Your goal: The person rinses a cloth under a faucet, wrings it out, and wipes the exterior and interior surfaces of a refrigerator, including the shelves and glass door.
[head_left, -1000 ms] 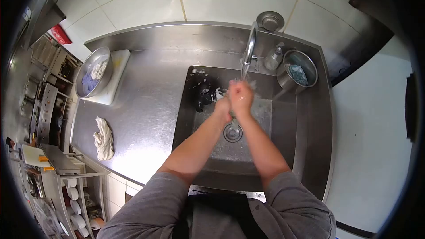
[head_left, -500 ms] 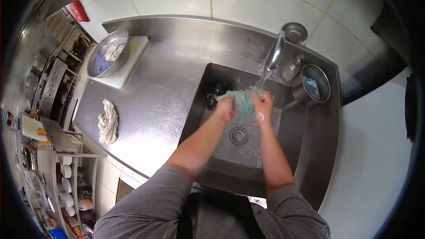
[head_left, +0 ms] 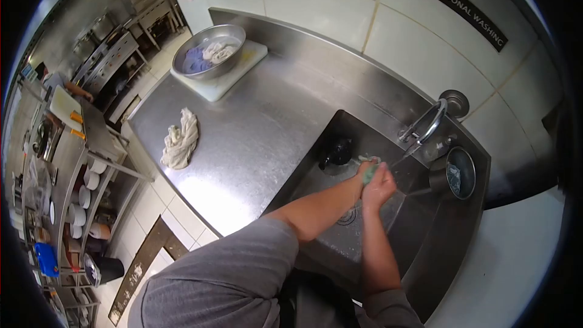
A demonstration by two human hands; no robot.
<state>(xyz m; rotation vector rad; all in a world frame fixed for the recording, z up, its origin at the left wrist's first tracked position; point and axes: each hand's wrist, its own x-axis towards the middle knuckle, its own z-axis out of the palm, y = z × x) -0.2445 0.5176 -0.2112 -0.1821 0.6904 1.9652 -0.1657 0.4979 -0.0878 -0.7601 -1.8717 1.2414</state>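
Over the sink basin (head_left: 398, 231), a pale green cloth (head_left: 369, 173) is bunched between my hands. My right hand (head_left: 379, 187) is closed on it, and my left hand (head_left: 363, 173) grips it from the left, partly hidden behind the right. Just to the right, the curved faucet (head_left: 436, 123) has water running from it. A black object (head_left: 339, 153) lies in the basin's far left corner. A twisted whitish cloth (head_left: 181, 140) rests on the steel counter (head_left: 243, 140).
A metal bowl (head_left: 209, 51) with purple and white cloths sits on a white board (head_left: 226, 85). Right of the faucet are a soap bottle (head_left: 438, 148) and a steel pot (head_left: 461, 173). Shelves with dishes (head_left: 91, 182) stand at left; a person's arm (head_left: 78, 90) shows beyond.
The view has swung, showing more of the left side and the wall sign. My hands have drawn together, and the green cloth, spread between them before, is now bunched up.
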